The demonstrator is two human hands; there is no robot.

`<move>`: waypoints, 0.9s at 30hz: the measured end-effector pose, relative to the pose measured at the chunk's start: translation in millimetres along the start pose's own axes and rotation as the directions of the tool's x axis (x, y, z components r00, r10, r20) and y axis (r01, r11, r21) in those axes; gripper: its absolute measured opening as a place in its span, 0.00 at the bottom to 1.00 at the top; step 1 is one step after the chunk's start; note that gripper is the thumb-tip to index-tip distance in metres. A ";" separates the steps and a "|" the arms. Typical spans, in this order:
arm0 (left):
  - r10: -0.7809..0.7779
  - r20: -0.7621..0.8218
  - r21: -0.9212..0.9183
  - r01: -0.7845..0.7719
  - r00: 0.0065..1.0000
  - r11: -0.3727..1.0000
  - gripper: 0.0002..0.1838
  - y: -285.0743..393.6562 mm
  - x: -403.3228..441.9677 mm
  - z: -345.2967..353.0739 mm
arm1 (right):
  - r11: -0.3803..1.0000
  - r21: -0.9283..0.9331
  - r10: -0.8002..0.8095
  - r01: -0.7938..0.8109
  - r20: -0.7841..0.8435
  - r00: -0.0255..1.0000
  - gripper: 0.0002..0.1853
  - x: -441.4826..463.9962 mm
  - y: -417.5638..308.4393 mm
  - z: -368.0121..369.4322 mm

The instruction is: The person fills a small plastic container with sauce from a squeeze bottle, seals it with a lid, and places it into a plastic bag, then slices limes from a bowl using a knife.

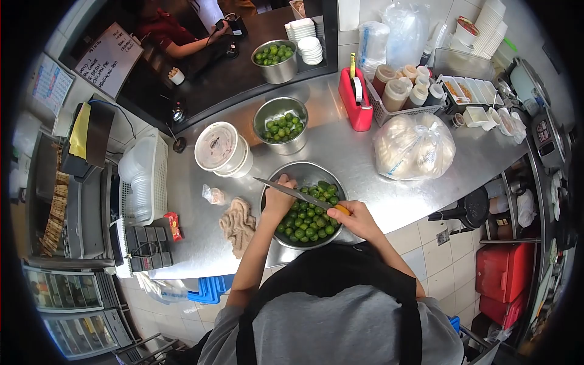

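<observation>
A wide steel bowl (266,210) full of small green limes (307,219) stands at the counter's near edge. In my right hand (358,220), closed at the bowl's right rim, is the orange handle of a knife (299,194). Its blade points left across the bowl, over the limes. My left hand (280,196) is bent down inside the bowl's upper left, fingers closed, beside the blade; what they hold is hidden. Behind it stands a smaller steel pot (286,148) with more limes.
White tubs (217,146) and a brown cloth (238,226) lie left of the bowl. Rightward are a red tape dispenser (355,103), sauce bottles (395,94) and a tied plastic bag (415,146). Another lime pot (277,72) and a person (176,39) are beyond the opening.
</observation>
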State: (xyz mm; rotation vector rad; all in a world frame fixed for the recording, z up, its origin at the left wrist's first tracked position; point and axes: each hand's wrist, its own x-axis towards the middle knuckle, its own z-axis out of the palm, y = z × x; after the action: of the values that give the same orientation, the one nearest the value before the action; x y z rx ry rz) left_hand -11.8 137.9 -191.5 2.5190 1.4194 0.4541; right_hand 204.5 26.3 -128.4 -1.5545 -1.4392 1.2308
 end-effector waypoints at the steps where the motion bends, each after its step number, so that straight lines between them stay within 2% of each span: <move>1: 0.013 -0.040 -0.023 -0.014 0.999 1.000 0.09 4.6 -0.4 -5.2 | 1.000 0.004 -0.005 0.005 -0.002 1.000 0.34 0.2 0.2 -0.2; 4: -0.198 0.088 -0.262 0.215 0.976 0.941 0.08 15.2 -7.6 -30.5 | 0.995 0.095 -0.016 0.015 0.000 1.000 0.33 1.5 1.6 -0.4; 5: -0.245 0.129 -0.544 0.275 0.961 0.793 0.07 16.2 -10.2 -34.1 | 0.995 0.102 -0.012 0.013 -0.013 1.000 0.33 1.9 2.2 -0.9; 6: -0.276 0.183 -0.767 0.313 0.943 0.561 0.06 16.5 -13.9 -36.8 | 0.994 0.109 -0.008 0.011 -0.026 1.000 0.33 2.2 2.7 -1.1; 7: -0.290 0.244 -0.907 0.324 0.925 0.269 0.05 17.8 -18.3 -40.1 | 0.993 0.116 -0.005 0.009 -0.036 0.999 0.33 2.5 3.0 -0.6; 10: -0.350 0.344 -0.939 0.325 0.871 -0.112 0.09 38.4 -29.3 -58.1 | 0.997 -0.053 0.047 -0.050 -0.065 0.997 0.34 1.7 -5.1 -2.2; 11: -0.290 0.390 -0.912 0.322 0.874 -0.255 0.14 38.8 -33.9 -61.3 | 0.992 -0.121 0.037 -0.047 -0.084 0.996 0.34 0.4 -9.9 -3.0; 13: -0.279 0.405 -0.883 0.293 0.871 -0.367 0.16 45.0 -40.6 -64.0 | 0.966 -0.254 0.014 -0.044 -0.121 0.993 0.35 -1.8 -20.0 -3.5; 15: -0.264 0.413 -0.854 0.271 0.872 -0.444 0.17 45.2 -48.9 -58.8 | 0.961 -0.277 -0.026 -0.013 -0.137 0.990 0.35 -2.7 -23.8 -3.7; 18: -0.325 0.414 -0.857 0.243 0.850 -0.455 0.19 52.8 -59.2 -53.3 | 0.929 -0.355 -0.164 0.101 -0.152 0.975 0.35 -2.3 -22.4 0.0; 19: -0.284 0.429 -0.842 0.266 0.857 -0.469 0.20 55.6 -57.7 -55.7 | 0.909 -0.389 -0.223 0.149 -0.154 0.963 0.34 -1.9 -21.8 0.9; 22: -0.267 0.369 -0.847 0.204 0.890 -0.491 0.19 71.1 -54.9 -64.9 | 0.856 -0.434 -0.381 0.281 -0.160 0.911 0.32 -1.8 -28.7 1.7; 27: -0.323 0.379 -0.855 0.195 0.867 -0.480 0.17 75.1 -60.6 -62.2 | 0.822 -0.430 -0.475 0.373 -0.157 0.866 0.32 -1.3 -37.5 2.6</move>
State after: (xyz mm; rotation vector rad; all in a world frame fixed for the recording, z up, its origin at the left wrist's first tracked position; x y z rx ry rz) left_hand -4.7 49.6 -118.5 0.4715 0.7365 1.0397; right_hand 189.4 30.7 -94.3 -1.4517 -1.8012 0.4724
